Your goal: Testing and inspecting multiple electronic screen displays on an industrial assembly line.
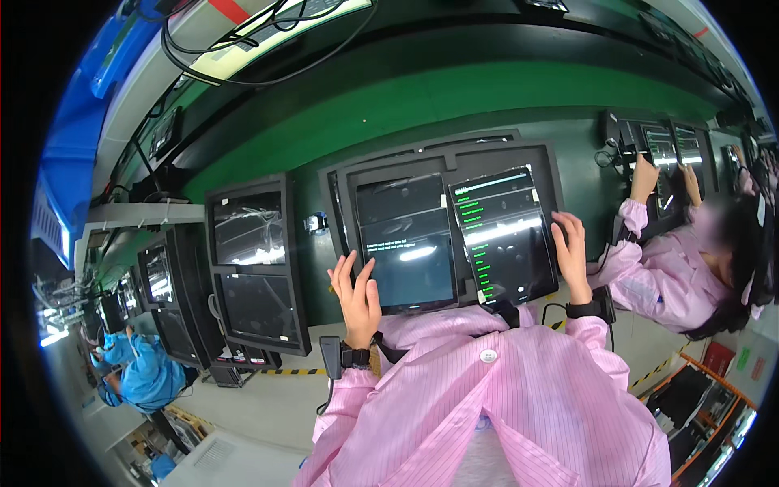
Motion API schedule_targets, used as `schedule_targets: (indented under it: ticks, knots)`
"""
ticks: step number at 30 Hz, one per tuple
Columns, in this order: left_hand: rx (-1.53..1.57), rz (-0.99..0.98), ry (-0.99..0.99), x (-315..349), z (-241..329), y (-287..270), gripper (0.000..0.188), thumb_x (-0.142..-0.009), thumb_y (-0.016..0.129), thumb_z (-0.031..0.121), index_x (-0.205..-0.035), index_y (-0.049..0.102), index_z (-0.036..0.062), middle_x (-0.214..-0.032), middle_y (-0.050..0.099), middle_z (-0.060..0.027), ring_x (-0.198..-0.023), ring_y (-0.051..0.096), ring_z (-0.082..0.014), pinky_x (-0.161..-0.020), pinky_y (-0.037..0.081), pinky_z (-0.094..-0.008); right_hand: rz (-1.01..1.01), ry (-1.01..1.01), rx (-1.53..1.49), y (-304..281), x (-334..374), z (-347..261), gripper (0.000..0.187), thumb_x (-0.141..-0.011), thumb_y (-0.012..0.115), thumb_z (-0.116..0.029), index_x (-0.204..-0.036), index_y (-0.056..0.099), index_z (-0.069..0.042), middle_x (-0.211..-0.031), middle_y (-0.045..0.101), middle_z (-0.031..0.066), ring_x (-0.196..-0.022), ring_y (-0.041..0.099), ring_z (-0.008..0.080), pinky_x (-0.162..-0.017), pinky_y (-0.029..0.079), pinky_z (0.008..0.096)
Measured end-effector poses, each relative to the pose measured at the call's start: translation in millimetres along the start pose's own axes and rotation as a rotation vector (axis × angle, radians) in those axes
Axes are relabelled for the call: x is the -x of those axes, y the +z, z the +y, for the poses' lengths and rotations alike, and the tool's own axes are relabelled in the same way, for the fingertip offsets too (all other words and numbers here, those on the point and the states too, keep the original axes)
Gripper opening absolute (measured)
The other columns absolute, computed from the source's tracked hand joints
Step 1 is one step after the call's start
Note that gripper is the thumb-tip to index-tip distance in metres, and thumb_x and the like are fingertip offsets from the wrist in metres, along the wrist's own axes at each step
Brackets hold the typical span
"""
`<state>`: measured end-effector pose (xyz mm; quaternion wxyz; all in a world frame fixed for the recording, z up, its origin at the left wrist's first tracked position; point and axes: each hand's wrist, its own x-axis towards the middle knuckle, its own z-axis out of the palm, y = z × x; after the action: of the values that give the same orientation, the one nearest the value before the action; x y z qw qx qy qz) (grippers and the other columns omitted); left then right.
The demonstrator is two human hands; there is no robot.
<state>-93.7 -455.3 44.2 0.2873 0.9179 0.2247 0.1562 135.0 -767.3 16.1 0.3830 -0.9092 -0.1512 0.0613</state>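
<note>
Two tablets lie side by side in a black tray (450, 160) before me. Light text lines show on the dark screen of the left tablet (406, 280). Green text runs down the right tablet (511, 252), which is slightly tilted and has a bright reflection across it. My left hand (355, 300) rests at the left tablet's lower left edge, fingers spread and holding nothing. At the right tablet's right edge is my right hand (571, 253), fingers stretched out, also holding nothing. Whether the fingertips press on the tablets or the tray, I cannot tell.
To the left, another black tray (297, 312) holds two dark tablets, with more trays beyond. A small device (316, 223) sits between the trays. At right, a co-worker in pink (673, 280) handles tablets. Cables (243, 49) hang over the green bench (341, 114). A person in blue (150, 377) is far left.
</note>
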Motion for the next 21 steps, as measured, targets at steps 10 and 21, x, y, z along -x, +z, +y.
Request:
schedule_targets:
  ticks: [10,21]
  knots:
    - [-0.194,-0.041,0.105,-99,-7,34,0.033,-0.094,0.04,0.021,-0.12,0.057,0.0124,-0.136,0.034,-0.017,-0.129,0.025,-0.0369,-0.108,0.013,-0.0511,-0.134,-0.461,0.253,56,-77,-37,0.032,-0.088,0.053,-0.026,-0.117,0.059,-0.013,-0.141,0.032,0.0064,-0.128,0.027,0.0284,-0.1,0.023,0.0447]
    - [-0.254,-0.008,0.153,-124,-24,23,0.031,-0.093,0.043,0.024,-0.116,0.06,0.0102,-0.135,0.035,-0.0167,-0.129,0.026,-0.0364,-0.108,0.013,-0.0529,-0.405,-0.443,0.302,17,-30,-25,0.026,-0.087,0.055,-0.026,-0.105,0.066,-0.01,-0.138,0.037,0.0041,-0.131,0.024,0.0315,-0.101,0.02,0.0449]
